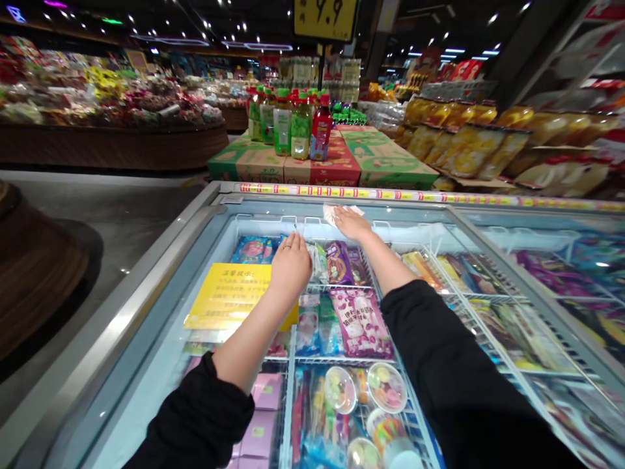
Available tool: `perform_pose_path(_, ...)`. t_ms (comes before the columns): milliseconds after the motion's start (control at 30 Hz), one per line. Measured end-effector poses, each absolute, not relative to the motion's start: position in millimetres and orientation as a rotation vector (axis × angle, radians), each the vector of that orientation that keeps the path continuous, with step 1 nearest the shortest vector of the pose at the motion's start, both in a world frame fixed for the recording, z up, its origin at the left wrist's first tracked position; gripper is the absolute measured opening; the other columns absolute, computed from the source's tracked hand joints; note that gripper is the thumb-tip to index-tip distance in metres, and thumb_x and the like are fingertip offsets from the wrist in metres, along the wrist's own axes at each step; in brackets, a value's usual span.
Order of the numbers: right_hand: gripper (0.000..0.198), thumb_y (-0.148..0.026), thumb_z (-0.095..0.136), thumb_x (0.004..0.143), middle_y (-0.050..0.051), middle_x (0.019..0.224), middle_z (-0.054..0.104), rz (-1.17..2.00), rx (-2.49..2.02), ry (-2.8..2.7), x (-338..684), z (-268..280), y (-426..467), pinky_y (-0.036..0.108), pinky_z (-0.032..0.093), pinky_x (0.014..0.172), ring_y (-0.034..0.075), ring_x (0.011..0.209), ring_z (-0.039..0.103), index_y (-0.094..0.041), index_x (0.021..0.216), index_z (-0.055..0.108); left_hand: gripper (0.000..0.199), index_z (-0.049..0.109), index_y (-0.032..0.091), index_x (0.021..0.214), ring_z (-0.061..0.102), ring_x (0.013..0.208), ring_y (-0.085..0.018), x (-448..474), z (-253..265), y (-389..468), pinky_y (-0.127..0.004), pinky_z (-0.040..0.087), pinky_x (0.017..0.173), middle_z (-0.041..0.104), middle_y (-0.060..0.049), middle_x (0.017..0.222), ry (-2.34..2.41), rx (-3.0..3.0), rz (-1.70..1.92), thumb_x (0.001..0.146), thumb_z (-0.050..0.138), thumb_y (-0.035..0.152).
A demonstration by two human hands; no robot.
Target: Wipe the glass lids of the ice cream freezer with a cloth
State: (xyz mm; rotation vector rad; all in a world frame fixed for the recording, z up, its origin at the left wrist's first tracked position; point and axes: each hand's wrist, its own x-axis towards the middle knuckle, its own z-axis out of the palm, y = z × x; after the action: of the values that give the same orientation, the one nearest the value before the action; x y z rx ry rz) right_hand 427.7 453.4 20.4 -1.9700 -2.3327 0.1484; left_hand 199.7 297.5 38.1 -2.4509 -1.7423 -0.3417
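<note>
My right hand presses a crumpled white wiping cloth against the far part of the freezer's glass lid, with the fingers over the cloth. Nearer and to the left, my left hand lies on the glass, fingers stretched out and a ring on one of them. It holds nothing. A yellow notice with printed text is beside my left wrist, partly covered by my forearm. Under the glass are wire baskets with a pink snack bag, purple packets and clear-lidded cups.
A metal frame borders the lid on the left, and a strip of price labels runs along the back. Behind stand cartons with several drink bottles. Jars are stacked at the right. A round display stands at the left.
</note>
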Motion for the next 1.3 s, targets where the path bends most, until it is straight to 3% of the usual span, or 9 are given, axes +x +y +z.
perform_pose_path(233,0.067,-0.049,0.022,0.111,0.005,0.181,0.022,0.175,-1.978,-2.331,397.2,24.8,510.9,0.060,0.025,0.133,0.035,0.166,0.024,-0.026,0.172,0.032,0.055,0.048,-0.005,0.159,0.044,0.158,-0.029,227.4,31.8,322.6,-0.040,0.033,0.132,0.047,-0.023,0.167,-1.762,-2.565,-0.439,0.111,0.041,0.021)
perform_pose_path(467,0.066,-0.055,0.021,0.110,-0.008,0.179,0.027,0.245,-1.529,-2.629,435.4,17.9,490.8,0.051,0.019,0.137,0.028,0.167,0.022,-0.035,0.171,0.035,0.054,0.050,-0.001,0.158,0.046,0.157,-0.028,224.5,28.1,323.3,-0.040,0.035,0.131,0.048,-0.023,0.166,-1.767,-2.574,-0.490,0.110,0.041,0.021)
perform_pose_path(600,0.069,-0.058,0.021,0.109,-0.006,0.179,0.028,0.238,-1.643,-2.528,458.6,17.5,484.2,0.049,0.017,0.138,0.027,0.167,0.020,-0.032,0.172,0.034,0.054,0.050,-0.002,0.158,0.044,0.158,-0.027,225.5,30.2,322.8,-0.039,0.034,0.132,0.047,-0.023,0.166,-1.760,-2.582,-0.495,0.109,0.042,0.020)
perform_pose_path(833,0.069,-0.047,0.025,0.109,0.000,0.181,0.023,0.141,-2.075,-2.267,439.2,27.0,508.1,0.057,0.024,0.134,0.034,0.166,0.023,-0.023,0.173,0.032,0.052,0.053,0.001,0.157,0.046,0.157,-0.027,226.6,31.0,321.7,-0.040,0.036,0.130,0.049,-0.022,0.165,-1.803,-2.569,-0.511,0.109,0.043,0.018)
perform_pose_path(1100,0.066,-0.056,0.020,0.110,-0.006,0.179,0.028,0.180,-1.753,-2.504,446.5,21.9,460.4,0.056,0.022,0.135,0.030,0.166,0.024,-0.036,0.171,0.036,0.052,0.056,0.001,0.154,0.050,0.155,-0.027,227.0,27.2,323.5,-0.041,0.037,0.130,0.052,-0.023,0.163,-1.791,-2.560,-0.576,0.106,0.045,0.018)
perform_pose_path(1300,0.071,-0.062,0.016,0.109,-0.004,0.179,0.028,0.182,-1.741,-2.487,474.7,13.6,450.1,0.050,0.020,0.136,0.027,0.166,0.021,-0.032,0.172,0.034,0.048,0.061,0.004,0.150,0.054,0.151,-0.026,227.2,28.5,322.4,-0.039,0.040,0.128,0.057,-0.021,0.159,-1.787,-2.527,-0.582,0.106,0.047,0.019)
